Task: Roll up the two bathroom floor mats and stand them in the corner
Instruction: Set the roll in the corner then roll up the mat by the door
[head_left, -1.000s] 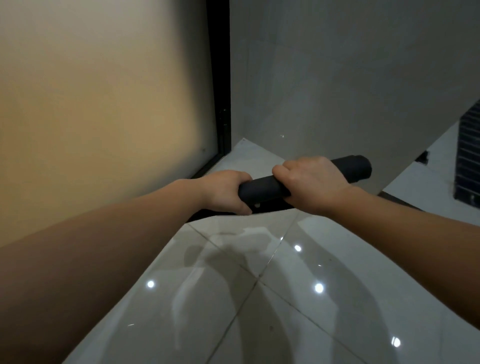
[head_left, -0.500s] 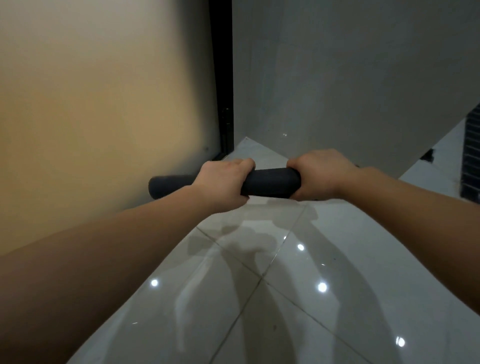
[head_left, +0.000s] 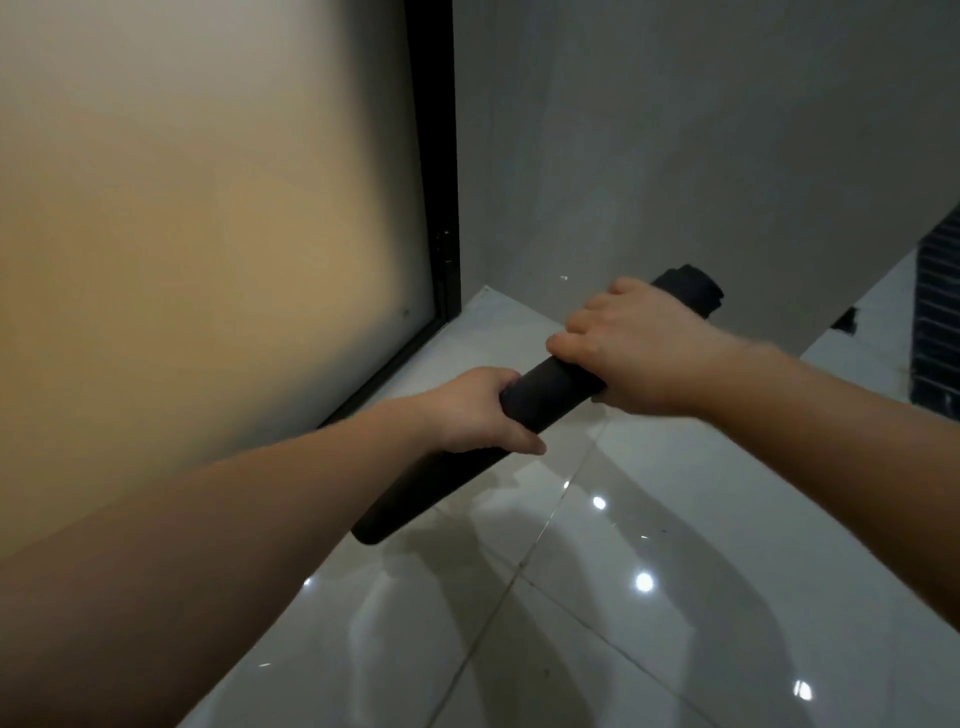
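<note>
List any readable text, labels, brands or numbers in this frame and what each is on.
None readable.
Rolled mat, held in the left hand and right hand: plain dark surface, no label showing.
Frosted glass panel, its dark frame, grey wall and tiled floor: no print or signs.
Dark slatted object at the right edge: no marking can be made out.

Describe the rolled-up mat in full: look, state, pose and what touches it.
The rolled mat is a dark, matte, tightly wound tube. It is held in the air, tilted, near end low, far end raised toward the grey wall, showing layered edges. The left hand grips below its middle, the right hand above. Nothing else touches it.
</note>
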